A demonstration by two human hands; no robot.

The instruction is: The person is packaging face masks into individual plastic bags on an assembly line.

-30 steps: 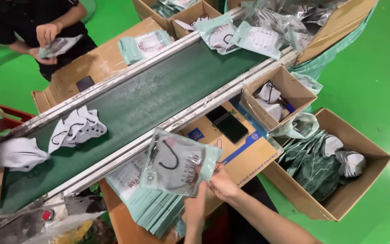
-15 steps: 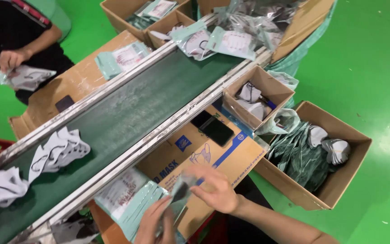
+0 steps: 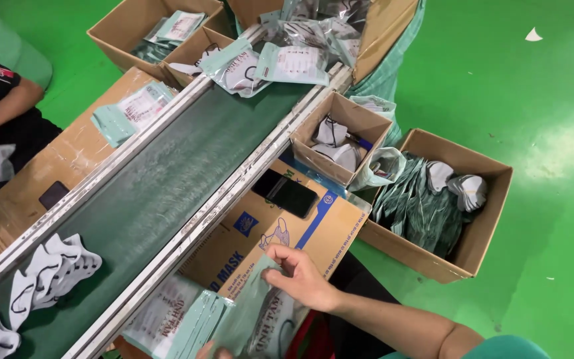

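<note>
- Green floor [image 3: 533, 133] surrounds my station; the conveyor belt [image 3: 161, 193] runs up-left of my grip, carrying loose white masks [image 3: 51, 272].
- Flat cardboard box [image 3: 287, 233] under my hands serves as a worktop.
- My right hand [image 3: 297, 276] pinches a packaged mask [image 3: 264, 319], steadying it on the stack [image 3: 181, 319].
- My left hand [image 3: 210, 350] barely shows; I cannot tell its grip.

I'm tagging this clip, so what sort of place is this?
Probably a face-mask packing line: a long dark green conveyor belt, loose white fabric masks on it, and open brown cardboard boxes of pale green packets.

A phone [image 3: 290, 194] lies on the flat carton [image 3: 260, 233], right of the conveyor belt [image 3: 147, 199].
</note>
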